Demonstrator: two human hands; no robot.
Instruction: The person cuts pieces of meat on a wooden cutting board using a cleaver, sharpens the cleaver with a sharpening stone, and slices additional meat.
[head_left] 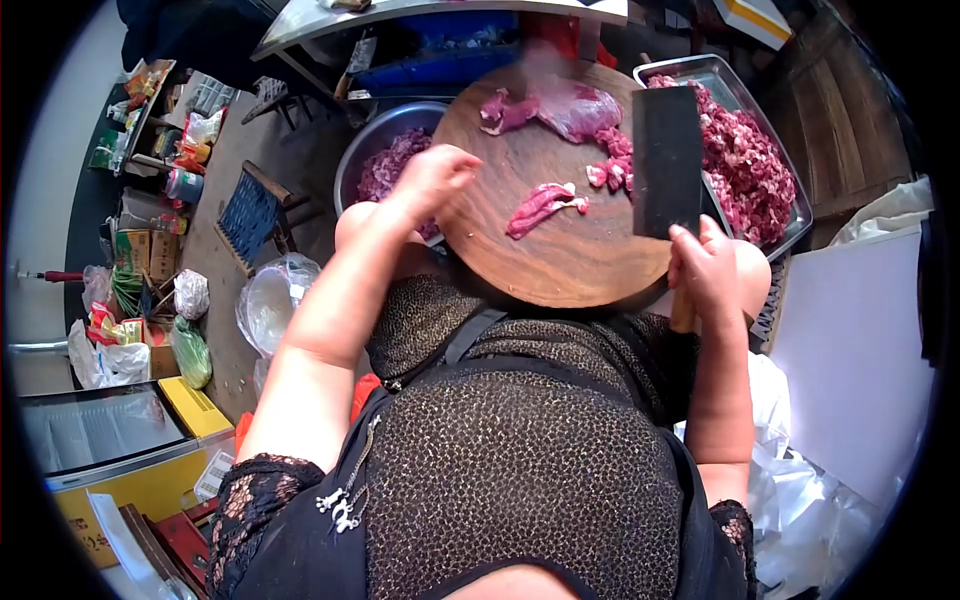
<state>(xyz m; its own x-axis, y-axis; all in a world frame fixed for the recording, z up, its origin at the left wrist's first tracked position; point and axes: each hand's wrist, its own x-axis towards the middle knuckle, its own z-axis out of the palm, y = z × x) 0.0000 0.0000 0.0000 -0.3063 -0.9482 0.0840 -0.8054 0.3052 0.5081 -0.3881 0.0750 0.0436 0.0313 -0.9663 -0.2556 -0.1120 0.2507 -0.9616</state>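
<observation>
Partly behind the cleaver, red meat pieces on the round board.

- The round board is brown with darker grain.
- The meat strip is pinkish red with whitish edges.
- The cleaver has a dark grey blade.
- The garment is black, speckled gold.

Board between bowl and tray
</observation>
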